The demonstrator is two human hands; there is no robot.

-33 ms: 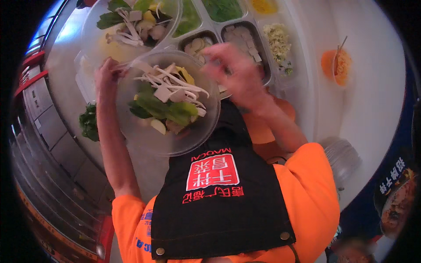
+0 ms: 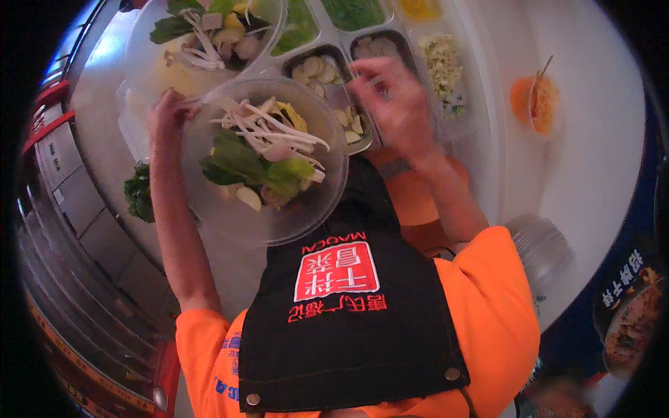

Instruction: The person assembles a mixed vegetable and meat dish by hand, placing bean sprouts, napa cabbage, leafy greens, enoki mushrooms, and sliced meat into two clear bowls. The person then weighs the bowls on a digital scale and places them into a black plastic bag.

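My left hand (image 2: pixel 169 117) is closed on the left rim of a clear round plastic bowl (image 2: pixel 244 226), tilted in front of my apron. In the bowl lie thin white mushrooms (image 2: pixel 279 136), green leaves (image 2: pixel 233 160), a pale slice (image 2: pixel 248 198) and a yellow piece (image 2: pixel 293 118). Over the metal trays right of the bowl hovers my right hand (image 2: pixel 397 104), its fingers bent and apart, with nothing visible in them. It partly hides the tray of pale pieces (image 2: pixel 375 46). Beside it, another tray holds round pale slices (image 2: pixel 315 71).
A second clear bowl (image 2: pixel 143 52) of similar food stands at the far left. Farther back are trays of green vegetables (image 2: pixel 354 14) and pale florets (image 2: pixel 440 66). An orange bowl (image 2: pixel 521 97) with a utensil stands at right. Stacked clear containers (image 2: pixel 540 251) and leafy greens (image 2: pixel 139 194) flank me.
My right hand has moved right, away from the bowl's rim, uncovering more of the tray of slices. The held bowl has shifted slightly left and up.
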